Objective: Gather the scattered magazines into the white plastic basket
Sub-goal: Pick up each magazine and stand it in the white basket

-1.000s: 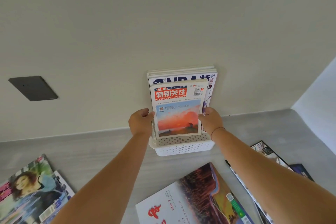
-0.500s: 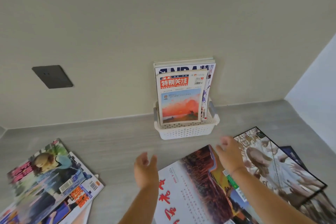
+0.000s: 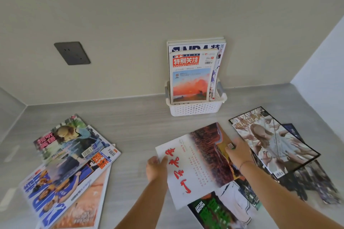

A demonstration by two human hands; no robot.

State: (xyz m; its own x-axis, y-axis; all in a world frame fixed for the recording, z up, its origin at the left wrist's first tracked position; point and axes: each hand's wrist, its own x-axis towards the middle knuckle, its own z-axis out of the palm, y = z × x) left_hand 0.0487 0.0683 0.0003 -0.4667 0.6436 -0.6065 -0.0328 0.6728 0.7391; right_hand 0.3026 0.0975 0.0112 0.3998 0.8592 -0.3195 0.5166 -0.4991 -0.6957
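Observation:
The white plastic basket (image 3: 195,110) stands against the wall, with several magazines upright in it; the front one (image 3: 189,80) has a red title and a sunset picture. Below it a white magazine with red brush writing (image 3: 201,163) lies flat on the grey counter. My left hand (image 3: 155,167) grips its left edge, thumb on the cover. My right hand (image 3: 239,151) holds its right edge, fingers curled over it. A green magazine (image 3: 219,212) lies partly under it.
A pile of three magazines (image 3: 70,165) lies at the left of the counter (image 3: 137,128). More magazines (image 3: 273,139) overlap at the right, close to the side wall. A dark wall socket (image 3: 72,53) sits on the back wall.
Both hands let go of the sunset magazine in the basket, drew back towards me and took hold of the white magazine's two side edges. The view tilted down.

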